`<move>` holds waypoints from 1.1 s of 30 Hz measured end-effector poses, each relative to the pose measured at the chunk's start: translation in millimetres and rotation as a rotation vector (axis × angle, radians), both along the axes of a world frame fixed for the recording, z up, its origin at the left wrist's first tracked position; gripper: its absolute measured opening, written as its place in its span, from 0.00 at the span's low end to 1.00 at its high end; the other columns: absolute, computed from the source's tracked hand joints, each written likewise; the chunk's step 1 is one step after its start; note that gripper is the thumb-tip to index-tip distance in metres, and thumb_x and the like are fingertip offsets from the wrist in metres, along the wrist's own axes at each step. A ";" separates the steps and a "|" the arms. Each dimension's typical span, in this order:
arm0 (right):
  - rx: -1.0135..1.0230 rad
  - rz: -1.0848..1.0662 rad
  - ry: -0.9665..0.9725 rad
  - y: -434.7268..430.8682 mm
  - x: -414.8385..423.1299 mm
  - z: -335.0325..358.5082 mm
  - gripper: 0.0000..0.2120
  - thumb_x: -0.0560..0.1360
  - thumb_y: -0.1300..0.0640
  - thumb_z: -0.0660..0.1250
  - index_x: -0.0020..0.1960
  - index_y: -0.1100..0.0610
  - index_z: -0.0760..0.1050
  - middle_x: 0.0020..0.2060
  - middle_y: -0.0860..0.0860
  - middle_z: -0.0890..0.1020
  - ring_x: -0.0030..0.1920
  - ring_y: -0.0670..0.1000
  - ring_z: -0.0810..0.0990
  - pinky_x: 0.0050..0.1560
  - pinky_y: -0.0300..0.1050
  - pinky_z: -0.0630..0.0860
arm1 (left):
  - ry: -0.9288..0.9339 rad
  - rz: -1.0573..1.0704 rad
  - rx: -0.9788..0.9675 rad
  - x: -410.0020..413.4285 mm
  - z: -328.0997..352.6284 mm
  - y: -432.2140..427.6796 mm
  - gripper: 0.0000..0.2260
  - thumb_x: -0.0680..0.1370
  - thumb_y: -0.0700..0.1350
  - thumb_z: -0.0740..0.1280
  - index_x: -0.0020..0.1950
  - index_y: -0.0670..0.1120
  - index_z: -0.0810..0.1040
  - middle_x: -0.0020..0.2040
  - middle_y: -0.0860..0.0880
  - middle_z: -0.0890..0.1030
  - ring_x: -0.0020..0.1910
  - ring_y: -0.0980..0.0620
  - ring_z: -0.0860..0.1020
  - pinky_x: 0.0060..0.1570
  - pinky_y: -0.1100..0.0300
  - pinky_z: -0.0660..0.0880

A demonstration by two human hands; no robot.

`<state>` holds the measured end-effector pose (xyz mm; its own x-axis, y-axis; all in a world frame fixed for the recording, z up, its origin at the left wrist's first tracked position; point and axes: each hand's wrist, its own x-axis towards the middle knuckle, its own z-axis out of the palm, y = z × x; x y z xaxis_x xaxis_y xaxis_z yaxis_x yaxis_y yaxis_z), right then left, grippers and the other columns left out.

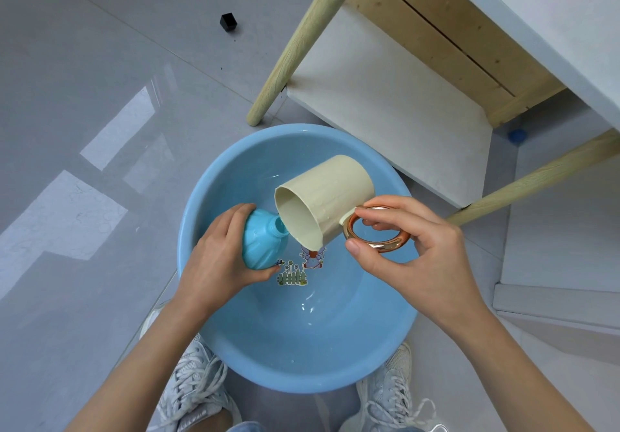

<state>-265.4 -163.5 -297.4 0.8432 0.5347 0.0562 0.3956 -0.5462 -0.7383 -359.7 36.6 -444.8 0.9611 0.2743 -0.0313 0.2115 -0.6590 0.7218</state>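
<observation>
The left hand [218, 257] is wrapped round a blue bottle [260, 247], with its fingers curled over the body and its thumb underneath. It holds the bottle tipped over the left half of the basin [335, 337]. The bottle's open neck points at the mouth of the mug [328, 196] and sits right at its rim.

The right hand [412, 253] pinches the mug's copper ring handle [379, 247]. The forefinger lies along the top of the ring, the thumb is at its lower edge, and another fingertip shows through the hole. The cream mug hangs on its side above the middle of the basin, mouth towards the bottle and base towards the far rim. Neither the mug nor the bottle touches the basin.

A fence sticker [292, 277] lies on the basin floor below the bottle. Two shoes [198, 384] flank the basin's near rim.
</observation>
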 end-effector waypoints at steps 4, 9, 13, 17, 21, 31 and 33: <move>0.002 0.015 -0.032 0.6 -0.4 -0.1 0.17 0.68 0.46 0.73 0.52 0.55 0.82 0.51 0.48 0.81 0.49 0.51 0.81 0.48 0.45 0.79 | 0.001 -0.001 0.006 -0.4 -0.3 0.0 0.43 0.59 0.57 0.80 0.68 0.44 0.68 0.62 0.49 0.74 0.61 0.48 0.72 0.58 0.56 0.70; -0.008 0.026 -0.056 0.8 -0.7 0.4 0.17 0.68 0.47 0.73 0.52 0.55 0.82 0.50 0.48 0.81 0.49 0.50 0.81 0.47 0.46 0.79 | 0.002 -0.004 0.005 0.0 -1.1 0.2 0.43 0.58 0.57 0.80 0.67 0.44 0.68 0.62 0.49 0.74 0.61 0.48 0.73 0.58 0.55 0.71; -0.025 0.039 -0.083 2.3 -1.6 1.7 0.17 0.68 0.47 0.73 0.52 0.56 0.82 0.50 0.48 0.81 0.49 0.49 0.81 0.47 0.45 0.78 | 0.000 -0.002 0.008 -0.3 -0.8 0.0 0.43 0.58 0.57 0.80 0.67 0.44 0.68 0.63 0.49 0.74 0.61 0.47 0.73 0.58 0.56 0.70; -0.034 0.047 -0.109 3.5 -3.1 3.7 0.17 0.68 0.47 0.73 0.52 0.56 0.82 0.50 0.49 0.81 0.49 0.46 0.80 0.48 0.40 0.77 | 0.003 -0.004 0.007 0.2 -1.1 -0.1 0.43 0.59 0.57 0.80 0.68 0.44 0.68 0.63 0.49 0.74 0.62 0.47 0.72 0.58 0.55 0.70; -0.054 0.056 -0.126 3.7 -3.7 4.3 0.17 0.68 0.47 0.73 0.52 0.56 0.82 0.50 0.49 0.81 0.50 0.45 0.80 0.49 0.39 0.77 | -0.002 -0.002 0.008 -0.2 -0.8 -0.2 0.43 0.58 0.56 0.80 0.67 0.44 0.68 0.62 0.49 0.75 0.61 0.48 0.72 0.58 0.56 0.70; -0.068 0.084 -0.154 4.6 -4.0 5.5 0.18 0.68 0.48 0.73 0.52 0.59 0.83 0.50 0.51 0.81 0.51 0.43 0.79 0.51 0.36 0.76 | 0.001 -0.003 0.018 -0.2 -0.9 0.1 0.43 0.58 0.56 0.81 0.67 0.44 0.69 0.62 0.49 0.75 0.61 0.47 0.73 0.58 0.54 0.71; -0.073 0.088 -0.159 5.0 -4.0 5.5 0.18 0.68 0.48 0.73 0.52 0.59 0.83 0.50 0.51 0.80 0.51 0.43 0.79 0.51 0.35 0.76 | -0.002 -0.004 0.019 -0.1 -0.5 -0.1 0.43 0.58 0.56 0.81 0.67 0.44 0.69 0.62 0.49 0.75 0.61 0.47 0.73 0.58 0.54 0.71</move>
<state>-269.4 -158.5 -291.9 0.7764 0.6137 0.1433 0.5527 -0.5537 -0.6228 -359.8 36.5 -445.3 0.9624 0.2706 -0.0237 0.2069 -0.6738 0.7093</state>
